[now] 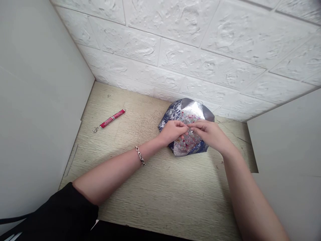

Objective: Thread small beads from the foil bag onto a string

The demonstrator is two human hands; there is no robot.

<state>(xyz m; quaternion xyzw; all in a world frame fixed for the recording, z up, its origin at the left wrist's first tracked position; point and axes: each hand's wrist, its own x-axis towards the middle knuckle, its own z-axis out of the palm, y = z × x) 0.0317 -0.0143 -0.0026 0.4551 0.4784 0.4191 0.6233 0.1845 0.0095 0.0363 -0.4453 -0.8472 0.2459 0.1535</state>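
A blue and silver folded container (168, 115) stands against the wall, with many small pink, red and clear beads (187, 144) inside. Over these beads my left hand (175, 131) and my right hand (206, 132) meet, fingertips pinched close together. Whatever lies between the fingers is too small to make out. A bracelet of metal links (140, 156) circles my left wrist.
A red pen-like stick (112, 118) with a silver middle band lies on the wooden tabletop (160, 197) to the left. Small shiny bits (95, 130) lie near it. A white brick-patterned wall (175, 50) closes the back, with pale panels on both sides.
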